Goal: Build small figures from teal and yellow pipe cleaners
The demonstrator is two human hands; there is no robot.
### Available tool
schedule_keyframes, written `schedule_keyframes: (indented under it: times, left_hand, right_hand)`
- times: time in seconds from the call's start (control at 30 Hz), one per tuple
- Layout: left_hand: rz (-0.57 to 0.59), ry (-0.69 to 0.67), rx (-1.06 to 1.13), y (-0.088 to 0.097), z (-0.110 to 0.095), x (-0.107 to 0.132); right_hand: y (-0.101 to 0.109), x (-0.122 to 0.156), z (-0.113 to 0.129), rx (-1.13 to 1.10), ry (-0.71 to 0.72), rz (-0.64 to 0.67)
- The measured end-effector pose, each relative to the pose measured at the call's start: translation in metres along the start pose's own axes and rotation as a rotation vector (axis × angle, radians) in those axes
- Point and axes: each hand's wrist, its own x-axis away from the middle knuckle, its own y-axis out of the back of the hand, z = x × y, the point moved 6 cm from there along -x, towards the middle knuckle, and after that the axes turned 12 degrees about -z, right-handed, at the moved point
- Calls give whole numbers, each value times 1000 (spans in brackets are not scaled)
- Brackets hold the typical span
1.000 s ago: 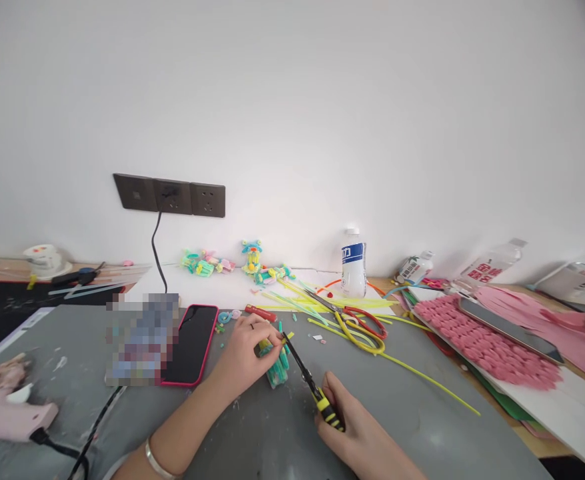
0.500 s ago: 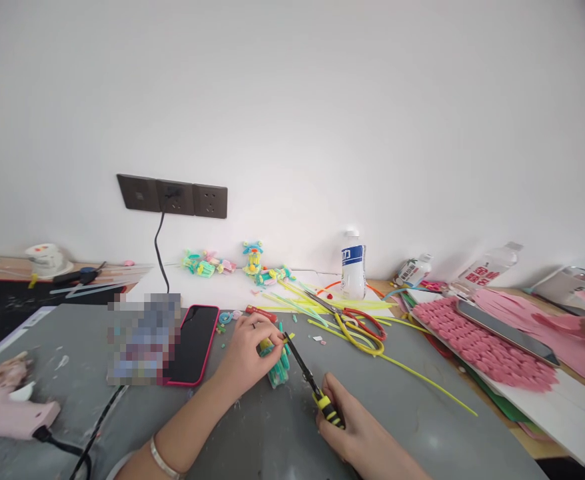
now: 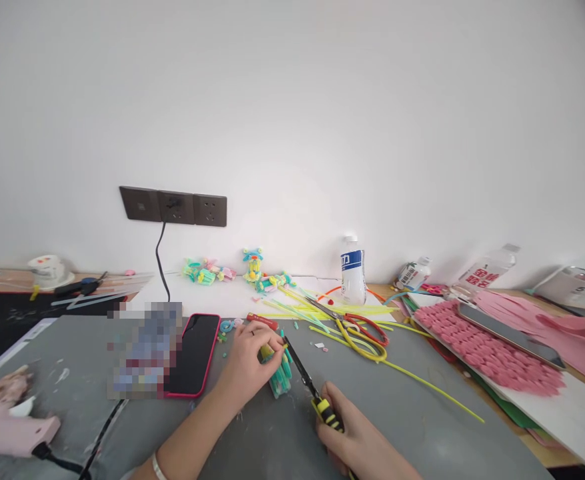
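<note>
My left hand [image 3: 246, 357] is closed on a small bundle of teal and yellow straw pieces [image 3: 278, 375] and presses it onto the grey mat [image 3: 412, 420]. My right hand [image 3: 360, 443] grips the yellow-and-black handle of a pair of black scissors [image 3: 306, 383]. The blades point up and left, and their tip touches the bundle beside my left fingers. A silver bracelet [image 3: 157, 467] circles my left wrist.
A phone in a pink case [image 3: 194, 355] lies left of my hand. A pink glue gun [image 3: 2, 427] rests at the far left. Yellow straws and red and yellow scissors [image 3: 360, 330] lie beyond, with a bottle [image 3: 353, 270], straw figures [image 3: 252, 268], and pink paper craft [image 3: 487, 350] at the right.
The view has tilted up a little, so everything sits lower in the frame. Both hands keep their grip, and the scissors stay at the bundle.
</note>
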Motion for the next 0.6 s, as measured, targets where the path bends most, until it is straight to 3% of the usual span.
schedule_keyframes:
  times: [0.2, 0.4, 0.6]
  left_hand:
    - [-38, 95, 84, 8, 10, -4]
    - [-66, 161, 120, 14, 22, -7]
    - [-112, 169, 123, 20, 31, -10]
  right_hand:
    - [29, 17, 33, 64, 37, -36]
    - [69, 0, 28, 541, 163, -363]
    - [77, -18, 21, 745, 449, -601]
